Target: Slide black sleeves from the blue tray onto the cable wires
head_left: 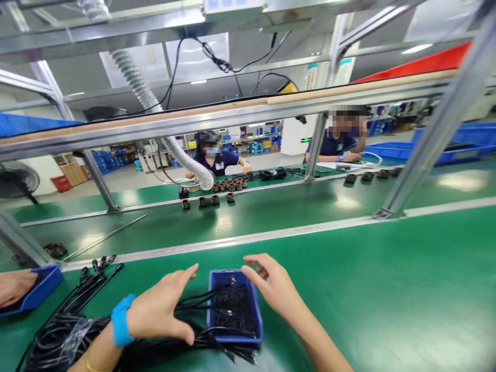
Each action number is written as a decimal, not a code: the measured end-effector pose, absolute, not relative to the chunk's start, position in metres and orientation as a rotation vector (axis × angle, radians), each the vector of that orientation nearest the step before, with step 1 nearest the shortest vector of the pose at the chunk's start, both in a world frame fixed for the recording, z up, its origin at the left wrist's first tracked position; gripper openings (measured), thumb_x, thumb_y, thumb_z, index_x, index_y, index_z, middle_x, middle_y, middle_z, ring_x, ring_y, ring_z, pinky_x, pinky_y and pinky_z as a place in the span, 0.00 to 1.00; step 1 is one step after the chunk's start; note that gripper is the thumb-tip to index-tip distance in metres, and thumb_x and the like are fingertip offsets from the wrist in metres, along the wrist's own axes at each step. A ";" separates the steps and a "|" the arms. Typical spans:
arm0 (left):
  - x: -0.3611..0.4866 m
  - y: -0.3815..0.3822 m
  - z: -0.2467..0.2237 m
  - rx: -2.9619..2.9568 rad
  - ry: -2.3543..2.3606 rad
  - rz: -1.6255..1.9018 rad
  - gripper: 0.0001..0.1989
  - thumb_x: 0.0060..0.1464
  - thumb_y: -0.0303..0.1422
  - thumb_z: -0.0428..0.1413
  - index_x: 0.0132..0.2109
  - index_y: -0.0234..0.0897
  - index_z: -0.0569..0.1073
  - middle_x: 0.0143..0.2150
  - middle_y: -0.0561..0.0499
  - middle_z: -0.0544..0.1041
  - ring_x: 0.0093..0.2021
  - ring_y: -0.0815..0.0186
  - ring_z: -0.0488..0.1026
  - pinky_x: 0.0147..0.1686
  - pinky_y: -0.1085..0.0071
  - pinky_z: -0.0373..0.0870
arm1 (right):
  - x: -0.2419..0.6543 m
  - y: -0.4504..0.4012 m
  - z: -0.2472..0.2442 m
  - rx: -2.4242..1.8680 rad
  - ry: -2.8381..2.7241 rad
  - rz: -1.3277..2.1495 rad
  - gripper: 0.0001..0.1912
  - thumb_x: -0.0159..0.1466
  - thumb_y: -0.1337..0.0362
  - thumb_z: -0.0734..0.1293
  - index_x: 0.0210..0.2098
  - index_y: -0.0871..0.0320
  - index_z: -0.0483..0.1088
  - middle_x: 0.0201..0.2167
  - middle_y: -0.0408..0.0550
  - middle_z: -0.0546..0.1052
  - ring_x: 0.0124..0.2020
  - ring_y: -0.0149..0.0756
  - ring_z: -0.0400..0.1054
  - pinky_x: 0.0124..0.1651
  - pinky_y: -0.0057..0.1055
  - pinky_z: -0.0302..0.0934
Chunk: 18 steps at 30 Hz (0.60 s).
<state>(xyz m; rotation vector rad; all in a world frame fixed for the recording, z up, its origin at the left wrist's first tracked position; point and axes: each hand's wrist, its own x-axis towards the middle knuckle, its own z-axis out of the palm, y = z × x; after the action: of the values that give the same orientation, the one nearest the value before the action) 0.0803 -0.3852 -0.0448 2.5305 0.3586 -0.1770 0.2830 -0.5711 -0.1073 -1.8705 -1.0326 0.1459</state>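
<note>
My left hand [160, 307], with a blue band at the wrist, hovers over black cables [155, 351] with its thumb and fingers spread and nothing between them. Right of it a blue bin [260, 323] holds small black parts, and cable ends lie across its left side and front edge. My right hand [269, 276] is above the bin's upper right corner, fingers apart and slightly curled, empty. A taped coil of black cable [54, 336] lies at the lower left on the green table [368, 289].
Another person's hand [15, 287] is in a blue bin [50, 283] at the far left. Metal posts [422, 119] and a rail [248, 240] stand beyond my hands. Copper-coloured parts [215, 200] sit behind the rail, where two people work. A flexible duct [182, 155] hangs down.
</note>
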 end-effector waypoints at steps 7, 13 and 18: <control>0.075 -0.410 -0.094 2.570 0.482 -0.253 0.25 0.43 0.30 0.58 0.51 0.39 0.66 0.54 0.45 0.69 0.56 0.54 0.65 0.59 0.60 0.61 | 0.295 -0.555 -0.134 -2.096 -0.852 0.183 0.14 0.64 0.70 0.67 0.50 0.62 0.72 0.34 0.47 0.79 0.38 0.38 0.74 0.47 0.38 0.67; 0.073 -0.422 -0.110 2.686 0.374 -0.155 0.14 0.42 0.23 0.51 0.38 0.39 0.60 0.44 0.48 0.67 0.45 0.63 0.66 0.49 0.68 0.66 | 0.317 -0.559 -0.127 -2.230 -0.690 0.088 0.15 0.70 0.61 0.64 0.53 0.61 0.69 0.44 0.49 0.77 0.47 0.39 0.72 0.53 0.43 0.65; 0.083 -0.439 -0.117 2.920 0.389 -0.272 0.24 0.43 0.19 0.49 0.49 0.36 0.64 0.51 0.43 0.71 0.52 0.56 0.67 0.55 0.60 0.63 | 0.351 -0.594 -0.122 -2.402 -0.586 0.074 0.15 0.72 0.56 0.60 0.51 0.58 0.70 0.47 0.50 0.75 0.46 0.38 0.72 0.50 0.42 0.66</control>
<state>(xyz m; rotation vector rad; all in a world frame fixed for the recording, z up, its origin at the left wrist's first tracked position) 0.0835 -0.4385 -0.1166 2.9203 0.3887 -0.2715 0.3506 -0.5937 -0.1219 -2.4017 -0.5863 0.0738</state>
